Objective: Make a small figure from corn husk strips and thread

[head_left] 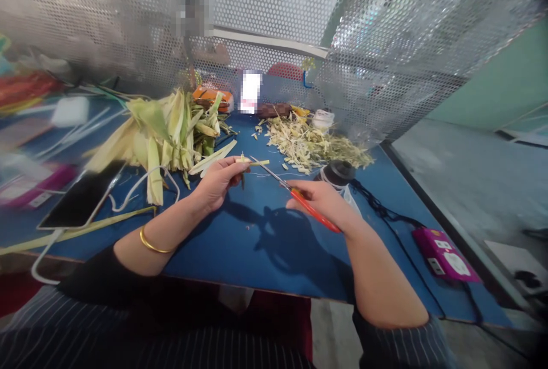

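Observation:
Between the closed thumb and fingers of my left hand (pixel 221 182) is a narrow strip of corn husk (pixel 262 162), its end pointing right. My right hand (pixel 320 202) is closed round red-handled scissors (pixel 314 210). Their metal blades reach up and left to the strip; whether they touch it I cannot tell. Left of my left hand lies a big bunch of pale green corn husks (pixel 165 135). Beyond my right hand spreads a heap of small husk trimmings (pixel 299 144).
A black phone (pixel 83 195) with a white cable lies at the left on the blue table (pixel 205 260). Near my right wrist stands a dark spool (pixel 338 173). A purple power strip (pixel 445 255) with black cords sits at the right. Perforated metal panels (pixel 274 4) rise behind.

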Available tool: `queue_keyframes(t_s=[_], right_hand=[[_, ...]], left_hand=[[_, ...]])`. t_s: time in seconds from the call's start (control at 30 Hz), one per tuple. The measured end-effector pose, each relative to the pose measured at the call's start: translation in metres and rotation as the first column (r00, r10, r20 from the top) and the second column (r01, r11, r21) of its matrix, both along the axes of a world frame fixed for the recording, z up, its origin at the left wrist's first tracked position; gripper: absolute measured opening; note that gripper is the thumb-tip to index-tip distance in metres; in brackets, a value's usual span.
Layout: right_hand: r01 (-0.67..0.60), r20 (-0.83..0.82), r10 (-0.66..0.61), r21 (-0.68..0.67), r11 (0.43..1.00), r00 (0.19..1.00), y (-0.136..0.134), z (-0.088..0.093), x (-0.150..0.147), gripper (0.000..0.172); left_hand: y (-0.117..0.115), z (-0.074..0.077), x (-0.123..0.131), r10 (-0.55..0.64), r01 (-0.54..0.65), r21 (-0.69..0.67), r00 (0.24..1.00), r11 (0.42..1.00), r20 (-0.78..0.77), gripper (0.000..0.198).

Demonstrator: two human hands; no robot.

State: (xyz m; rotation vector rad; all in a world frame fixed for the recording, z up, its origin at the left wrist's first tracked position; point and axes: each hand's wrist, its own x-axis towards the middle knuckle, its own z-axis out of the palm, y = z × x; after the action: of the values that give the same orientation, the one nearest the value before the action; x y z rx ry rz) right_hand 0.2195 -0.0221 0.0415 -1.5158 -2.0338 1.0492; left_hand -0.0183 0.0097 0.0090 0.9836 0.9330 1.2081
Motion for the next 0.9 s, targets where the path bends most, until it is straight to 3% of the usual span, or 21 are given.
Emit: queue_keyframes(t_s=[0.57, 0.9], right_hand=[[-0.003, 0.131, -0.016, 0.143, 0.990, 0.991, 0.0002, -0.0007, -0.0017, 0.056], [0.029, 0.045, -0.036, 0.132, 0.991, 0.998, 0.0007, -0.0040, 0.0028, 0.043]], left_hand=[[0.0017, -0.0015, -0.0003, 0.002, -0.002, -0.001, 0.998, 1.000, 0.069, 0.013], [0.0007, -0.0011, -0.0006, -0.009, 0.009, -0.003, 0.998, 1.000, 0.067, 0.015]])
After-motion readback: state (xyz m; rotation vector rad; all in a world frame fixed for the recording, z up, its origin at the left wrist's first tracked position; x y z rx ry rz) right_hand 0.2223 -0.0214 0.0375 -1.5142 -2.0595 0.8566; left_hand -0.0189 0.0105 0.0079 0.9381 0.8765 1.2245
